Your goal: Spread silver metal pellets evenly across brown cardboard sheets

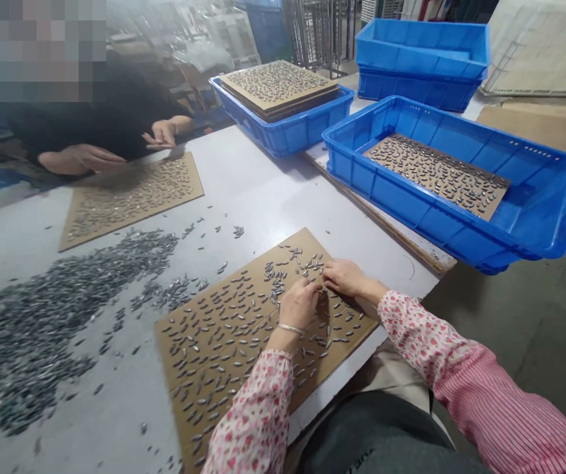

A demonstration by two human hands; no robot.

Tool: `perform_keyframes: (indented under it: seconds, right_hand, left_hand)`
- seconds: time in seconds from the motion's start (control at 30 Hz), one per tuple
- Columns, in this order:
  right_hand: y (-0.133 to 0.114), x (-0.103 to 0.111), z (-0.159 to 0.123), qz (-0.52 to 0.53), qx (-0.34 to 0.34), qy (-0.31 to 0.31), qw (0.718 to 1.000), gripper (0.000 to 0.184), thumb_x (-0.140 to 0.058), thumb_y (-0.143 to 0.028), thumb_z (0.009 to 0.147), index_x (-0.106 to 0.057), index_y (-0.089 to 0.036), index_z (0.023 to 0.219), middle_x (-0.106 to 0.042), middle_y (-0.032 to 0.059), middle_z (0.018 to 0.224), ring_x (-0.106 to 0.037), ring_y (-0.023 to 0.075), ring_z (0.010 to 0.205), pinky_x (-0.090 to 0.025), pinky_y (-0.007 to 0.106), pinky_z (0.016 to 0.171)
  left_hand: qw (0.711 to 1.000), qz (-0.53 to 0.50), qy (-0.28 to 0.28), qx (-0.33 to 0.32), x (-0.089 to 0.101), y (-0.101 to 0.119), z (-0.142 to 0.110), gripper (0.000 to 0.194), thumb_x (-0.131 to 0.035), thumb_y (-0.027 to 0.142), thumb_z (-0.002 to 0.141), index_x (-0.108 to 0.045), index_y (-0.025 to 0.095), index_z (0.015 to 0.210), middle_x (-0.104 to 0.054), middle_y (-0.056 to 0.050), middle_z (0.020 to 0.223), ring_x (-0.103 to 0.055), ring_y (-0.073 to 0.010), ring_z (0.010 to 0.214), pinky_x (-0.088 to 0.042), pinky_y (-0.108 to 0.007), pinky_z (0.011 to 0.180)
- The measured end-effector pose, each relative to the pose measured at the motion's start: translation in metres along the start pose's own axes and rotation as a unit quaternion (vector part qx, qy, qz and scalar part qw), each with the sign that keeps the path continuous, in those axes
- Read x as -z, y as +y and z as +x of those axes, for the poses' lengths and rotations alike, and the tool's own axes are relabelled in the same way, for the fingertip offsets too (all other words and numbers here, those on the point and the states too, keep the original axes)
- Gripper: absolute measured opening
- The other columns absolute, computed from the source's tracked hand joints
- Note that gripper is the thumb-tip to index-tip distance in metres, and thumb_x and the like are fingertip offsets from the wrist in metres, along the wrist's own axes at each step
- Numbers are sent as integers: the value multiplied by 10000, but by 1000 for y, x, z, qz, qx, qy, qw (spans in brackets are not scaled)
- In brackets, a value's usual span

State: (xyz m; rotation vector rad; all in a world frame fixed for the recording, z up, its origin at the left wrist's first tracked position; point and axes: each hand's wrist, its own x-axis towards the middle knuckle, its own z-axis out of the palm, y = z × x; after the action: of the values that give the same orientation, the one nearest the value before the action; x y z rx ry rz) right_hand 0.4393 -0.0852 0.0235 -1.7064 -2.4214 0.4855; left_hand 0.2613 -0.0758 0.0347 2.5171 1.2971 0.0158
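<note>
A brown cardboard sheet [199, 368] lies on the table before me, with many small grey spindle-shaped metal pieces spread over it. My left hand [300, 304] is over the sheet's right half, fingers bent and pressed together. Close beside it, my right hand [345, 278] pinches down near the sheet's right edge. Whatever the fingertips hold is hidden or too small to tell. A loose cluster of the pieces [277, 276] lies just beyond my left hand, bunched closer than the spaced ones on the left half.
A big heap of the same pieces [41, 329] covers the white table's left side. Across it, a co-worker's hands [85, 159] hover at another covered sheet [135, 204]. Blue crates [441, 131] hold more covered sheets at the right and back; stacked blue crates [421, 59] stand behind.
</note>
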Motion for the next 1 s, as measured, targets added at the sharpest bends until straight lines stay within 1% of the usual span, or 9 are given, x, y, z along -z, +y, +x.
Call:
perform_keyframes:
  seconds: [0.07,0.13,0.23,0.47,0.53,0.6,0.73,0.87,1.0]
  right_hand:
    - [0,8,-3,5,-28,-1,1000,187,-511,-265,901,-668,-164,892,-642,87,948,-544,189,908,-369,272,743]
    - [5,14,-8,30,-79,2,996,174,-524,-266,889,-668,-172,908,-658,77,949,-557,184,904,-369,264,735]
    - [16,17,-17,80,-140,7,987,174,-522,-261,881,-674,-192,933,-680,50,966,-574,170,894,-368,250,720]
    - [32,5,-30,133,-141,-16,981,157,-564,-285,841,-696,-228,903,-708,11,920,-600,152,848,-358,230,671]
    - [32,2,-30,129,-145,-24,981,156,-570,-298,832,-704,-236,884,-713,4,885,-605,147,811,-350,228,641]
    - [31,2,-30,118,-150,-35,981,144,-581,-298,820,-707,-239,857,-713,-1,846,-606,143,776,-336,228,609]
    - [30,4,-30,92,-170,-35,981,127,-600,-297,807,-702,-224,828,-707,9,810,-603,144,748,-323,229,589]
    - [36,0,-27,123,-171,-23,977,175,-586,-345,837,-699,-211,841,-701,14,808,-598,139,746,-347,226,623]
    - [40,-10,-11,139,-175,35,974,209,-563,-380,866,-686,-220,918,-695,18,906,-596,147,843,-377,230,693]
  left_hand:
    - [1000,10,-12,-1,-2,2,7,269,-420,284,915,-682,275,977,-621,-34,940,-597,-158,861,-420,-246,684]
    - [1000,11,-24,-7,-5,2,13,254,-437,306,909,-685,274,950,-619,-33,940,-597,-159,868,-421,-246,695]
    - [999,4,-36,-19,-7,2,20,251,-442,336,908,-680,261,933,-621,-36,937,-599,-163,884,-429,-252,733]
    - [995,0,-96,11,0,14,24,258,-423,333,905,-662,243,941,-645,-48,997,-605,-186,936,-445,-265,734]
    - [996,4,-84,17,-2,16,24,253,-426,334,902,-658,239,933,-644,-54,1015,-603,-189,943,-448,-267,732]
    - [998,1,-52,25,-6,15,23,237,-443,340,895,-652,231,922,-642,-59,1014,-602,-193,943,-449,-272,732]
    - [998,-57,4,39,-14,7,23,210,-460,327,888,-639,218,897,-654,-53,944,-605,-181,896,-447,-275,743]
    - [992,-93,57,69,-8,4,26,219,-471,338,887,-637,200,927,-660,-59,938,-604,-175,870,-447,-274,764]
    - [993,-52,49,94,-2,9,37,223,-506,342,871,-647,211,984,-652,-69,988,-609,-190,891,-451,-279,755]
